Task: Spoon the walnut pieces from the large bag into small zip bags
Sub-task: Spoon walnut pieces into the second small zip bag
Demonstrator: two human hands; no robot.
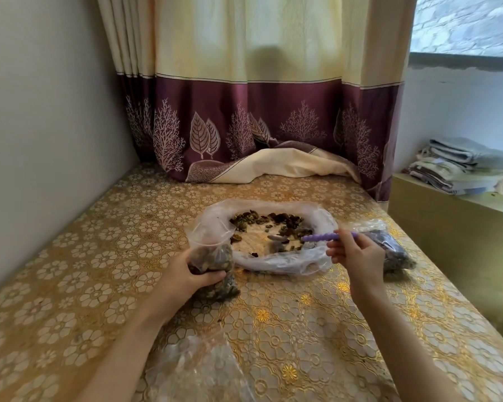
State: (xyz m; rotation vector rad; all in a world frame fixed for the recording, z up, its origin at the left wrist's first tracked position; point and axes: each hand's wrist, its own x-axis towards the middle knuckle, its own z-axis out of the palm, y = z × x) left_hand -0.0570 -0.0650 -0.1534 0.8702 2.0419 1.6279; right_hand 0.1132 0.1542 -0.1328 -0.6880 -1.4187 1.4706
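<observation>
The left hand [186, 272] gripped a filled small bag [214, 265] beside the large bag [273, 236]; the right hand [357, 252] pinched a spoon [311, 237] over it.

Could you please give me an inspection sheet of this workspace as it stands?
Surface: table under gold floral cover.
Job's things: large bag open flat, walnut pieces inside; small zip bag part filled; purple-handled spoon over the large bag; filled bag at right.
Clutter: empty plastic bags at near edge.
Grips: left hand holds the small zip bag; right hand pinches the spoon.
Cables: nothing seen.
Surroundings: curtain, folded towels, window.
</observation>
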